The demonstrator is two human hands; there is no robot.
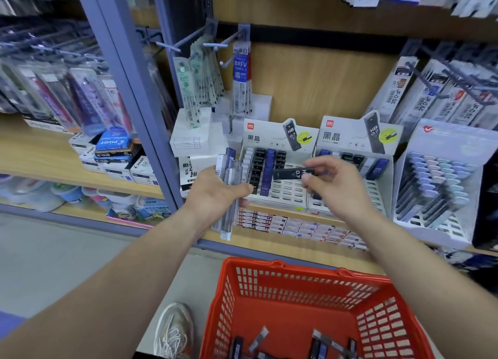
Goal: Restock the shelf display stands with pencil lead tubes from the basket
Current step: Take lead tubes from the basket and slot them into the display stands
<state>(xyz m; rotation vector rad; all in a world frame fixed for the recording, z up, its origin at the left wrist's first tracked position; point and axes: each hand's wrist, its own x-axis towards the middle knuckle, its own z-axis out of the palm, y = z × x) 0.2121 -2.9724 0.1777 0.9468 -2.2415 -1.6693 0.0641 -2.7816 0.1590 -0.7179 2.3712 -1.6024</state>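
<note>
The right hand (339, 188), at centre right, pinches one black lead tube (293, 173) between thumb and fingertips. The tube lies almost level, its long axis running left to right with the "HB 0.7" print facing the camera, and it hovers over the left display stand (269, 139). That stand has four filled columns on its left side, and the bare slots (291, 191) to the right and front of them give open room just under the tube. A second, right display stand (347, 137) touches it. The left hand (215, 194) is curled round a bundle of lead tubes (228, 223) held upright, just right of the grey shelf post (134, 94); their number cannot be told. A row of flat boxes (296, 228) lines the shelf's front edge below the stands. The red basket (283, 268) sits at bottom centre, below that edge, with at least six loose tubes (258, 335) lying at mixed angles on its floor, some cut off by the frame.
</note>
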